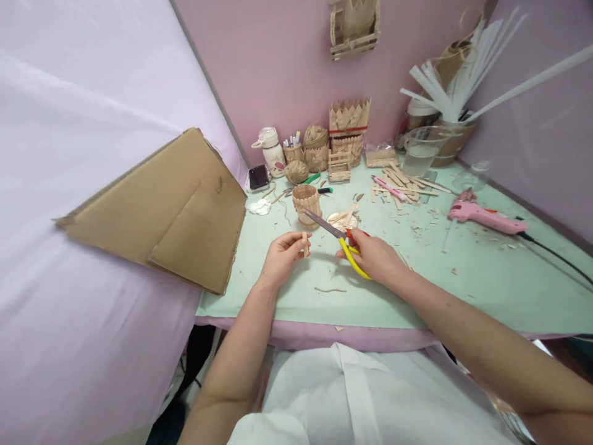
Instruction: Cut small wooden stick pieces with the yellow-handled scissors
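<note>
Between the thumb and fingers of my left hand (283, 253) is a short piece of wooden craft stick (305, 243), held upright. My right hand (374, 252) grips a pair of scissors (325, 225) with yellow and red handles. Their blades point left and away from me, above the table and apart from the stick piece. Just beyond the hands stands a small round cup (306, 204) covered in wooden sticks. To its right, a small round dish (343, 220) bears several cut stick pieces.
A pink glue gun (486, 217) lies at the right with its black cord. Loose craft sticks (403, 185) and a pink cutter (389, 187) are at the back right. Twine balls (296, 172), a white bottle (270, 151) and a phone (258, 177) stand behind. A cardboard sheet (185, 216) leans at the left.
</note>
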The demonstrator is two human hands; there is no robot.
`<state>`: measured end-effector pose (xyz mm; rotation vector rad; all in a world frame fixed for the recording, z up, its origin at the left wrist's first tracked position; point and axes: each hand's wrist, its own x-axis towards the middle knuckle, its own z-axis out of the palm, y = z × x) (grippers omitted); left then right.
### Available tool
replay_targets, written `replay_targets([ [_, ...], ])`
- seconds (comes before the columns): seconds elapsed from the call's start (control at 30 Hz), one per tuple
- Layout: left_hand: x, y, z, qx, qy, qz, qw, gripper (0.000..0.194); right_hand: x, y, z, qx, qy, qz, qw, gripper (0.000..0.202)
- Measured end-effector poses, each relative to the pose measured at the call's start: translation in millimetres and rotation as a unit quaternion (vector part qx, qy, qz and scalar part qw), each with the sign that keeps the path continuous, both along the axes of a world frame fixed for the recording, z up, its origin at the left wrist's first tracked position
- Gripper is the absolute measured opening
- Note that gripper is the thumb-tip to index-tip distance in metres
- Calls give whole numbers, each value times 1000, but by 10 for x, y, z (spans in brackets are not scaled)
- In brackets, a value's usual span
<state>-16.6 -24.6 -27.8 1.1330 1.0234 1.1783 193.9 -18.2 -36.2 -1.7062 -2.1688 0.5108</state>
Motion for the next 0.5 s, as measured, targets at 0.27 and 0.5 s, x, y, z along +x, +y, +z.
replay_targets([
  [0.27,-28,32,-63,6,50,52,997,26,4,-10,2,11,-33,15,999,30],
  [0.5,-39,46,-84,57,104,50,992,15,-5,-55,22,49,-84,57,994,38],
])
